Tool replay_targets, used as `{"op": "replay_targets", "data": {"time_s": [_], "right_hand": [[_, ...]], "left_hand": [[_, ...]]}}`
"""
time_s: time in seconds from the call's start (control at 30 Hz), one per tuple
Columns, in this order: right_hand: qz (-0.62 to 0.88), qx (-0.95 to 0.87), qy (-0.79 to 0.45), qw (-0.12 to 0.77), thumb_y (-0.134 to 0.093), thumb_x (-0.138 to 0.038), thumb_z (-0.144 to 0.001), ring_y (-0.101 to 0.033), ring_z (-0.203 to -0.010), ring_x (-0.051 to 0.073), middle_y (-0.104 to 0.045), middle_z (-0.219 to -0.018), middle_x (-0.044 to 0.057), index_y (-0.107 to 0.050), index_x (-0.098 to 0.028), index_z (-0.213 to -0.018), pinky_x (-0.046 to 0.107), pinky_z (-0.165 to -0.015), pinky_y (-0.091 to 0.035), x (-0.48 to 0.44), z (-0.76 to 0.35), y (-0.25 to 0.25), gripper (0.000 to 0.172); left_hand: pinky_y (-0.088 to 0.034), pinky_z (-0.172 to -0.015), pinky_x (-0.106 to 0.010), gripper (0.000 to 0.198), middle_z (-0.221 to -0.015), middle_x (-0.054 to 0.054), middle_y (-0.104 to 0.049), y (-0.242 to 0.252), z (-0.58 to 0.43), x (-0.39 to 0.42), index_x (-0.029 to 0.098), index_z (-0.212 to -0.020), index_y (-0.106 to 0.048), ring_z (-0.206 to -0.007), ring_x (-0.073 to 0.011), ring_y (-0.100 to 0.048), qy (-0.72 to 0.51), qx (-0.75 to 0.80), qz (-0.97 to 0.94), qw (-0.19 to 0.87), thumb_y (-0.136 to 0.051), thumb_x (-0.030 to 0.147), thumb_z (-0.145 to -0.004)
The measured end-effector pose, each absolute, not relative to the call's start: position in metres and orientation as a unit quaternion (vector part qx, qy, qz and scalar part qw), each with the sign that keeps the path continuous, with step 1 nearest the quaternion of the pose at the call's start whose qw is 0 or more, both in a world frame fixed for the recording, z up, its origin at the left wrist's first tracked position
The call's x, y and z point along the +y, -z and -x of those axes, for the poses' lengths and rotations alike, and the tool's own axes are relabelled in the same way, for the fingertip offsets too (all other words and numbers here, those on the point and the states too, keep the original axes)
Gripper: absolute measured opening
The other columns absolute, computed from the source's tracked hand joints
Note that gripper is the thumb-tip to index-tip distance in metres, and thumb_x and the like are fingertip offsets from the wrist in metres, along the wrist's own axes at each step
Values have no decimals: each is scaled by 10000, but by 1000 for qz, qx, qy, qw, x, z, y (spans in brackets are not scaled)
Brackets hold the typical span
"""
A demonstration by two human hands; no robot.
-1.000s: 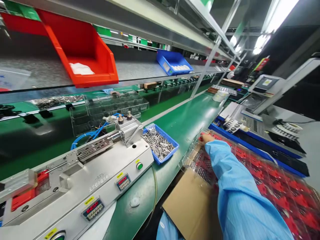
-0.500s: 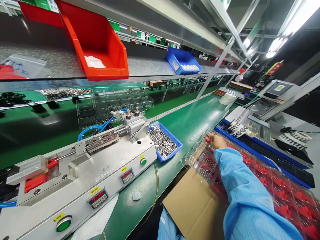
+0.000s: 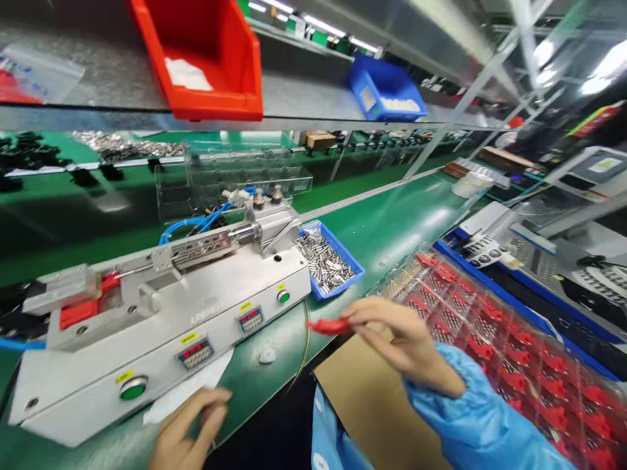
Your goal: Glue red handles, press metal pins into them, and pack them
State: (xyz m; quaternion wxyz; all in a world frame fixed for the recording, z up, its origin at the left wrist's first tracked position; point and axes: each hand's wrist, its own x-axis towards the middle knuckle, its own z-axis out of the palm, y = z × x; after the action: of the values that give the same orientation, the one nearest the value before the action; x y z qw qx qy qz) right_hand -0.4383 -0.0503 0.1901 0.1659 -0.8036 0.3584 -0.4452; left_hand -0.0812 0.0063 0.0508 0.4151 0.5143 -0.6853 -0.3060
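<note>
A person at a green workbench holds a small red plastic part between two hands.

The right hand (image 3: 399, 343), in a blue sleeve, pinches the red part (image 3: 329, 326) at its fingertips. Just right of that hand lies a clear tray (image 3: 539, 365) of matching red parts. The left hand (image 3: 189, 424) hovers low with loosely curled, empty fingers, just below a grey benchtop machine (image 3: 161, 313). Beyond the right hand sits a blue bin (image 3: 329, 264) of metal pins.
</note>
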Motion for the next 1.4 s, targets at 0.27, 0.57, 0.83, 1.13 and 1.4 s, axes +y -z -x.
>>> {"op": "replay_targets", "data": {"time_s": [0.27, 0.57, 0.83, 1.13, 1.4], "right_hand": [[721, 312, 495, 370, -675, -176, -981, -759, -883, 221, -774, -990, 81, -738, -234, -1014, 367, -824, -661, -27, 317, -91, 92], [740, 402, 447, 301, -730, -292, -953, -678, -1103, 275, -690, -1216, 119, -656, -243, -1287, 415, -875, -625, -63, 325, -37, 345], [757, 361, 366, 404, -661, -399, -990, -701, -1070, 272, -740, -1146, 105, -673, -222, -1104, 428, -958, -581, -88, 297, -32, 211], [703, 357, 469, 398, -675, -426, -973, -507, -619, 154, -588, -730, 11, -711, -204, -895, 286, -564, -413, -72, 311, -103, 239], [701, 356, 478, 393, -673, -352, -959, -402, -544, 118, -510, -632, -24, -641, -195, -762, 271, -520, -330, -66, 301, -100, 254]], "left_hand": [[-538, -742, -289, 339, -824, -28, -671, -58, 129, -1, 207, -942, -683, -744, -172, -621, 422, -587, -477, 500, -704, 546, -929], [-546, -708, -285, 492, -832, -19, -656, -62, 83, 10, 203, -964, -625, -725, -169, -616, 385, -446, -593, 549, -678, 687, -898], [-535, -679, -252, 445, -846, -21, -642, -73, 80, 4, 165, -1044, -660, -709, -140, -599, 450, -435, -534, 569, -741, 580, -904], [-520, -718, -242, 349, -869, -30, -674, -83, 81, 8, 151, -1096, -727, -760, -147, -601, 465, -456, -523, 550, -699, 473, -965], [-510, -743, -234, 294, -867, -25, -672, -86, 84, 9, 144, -1108, -736, -779, -146, -607, 442, -476, -525, 550, -688, 404, -979]]}}
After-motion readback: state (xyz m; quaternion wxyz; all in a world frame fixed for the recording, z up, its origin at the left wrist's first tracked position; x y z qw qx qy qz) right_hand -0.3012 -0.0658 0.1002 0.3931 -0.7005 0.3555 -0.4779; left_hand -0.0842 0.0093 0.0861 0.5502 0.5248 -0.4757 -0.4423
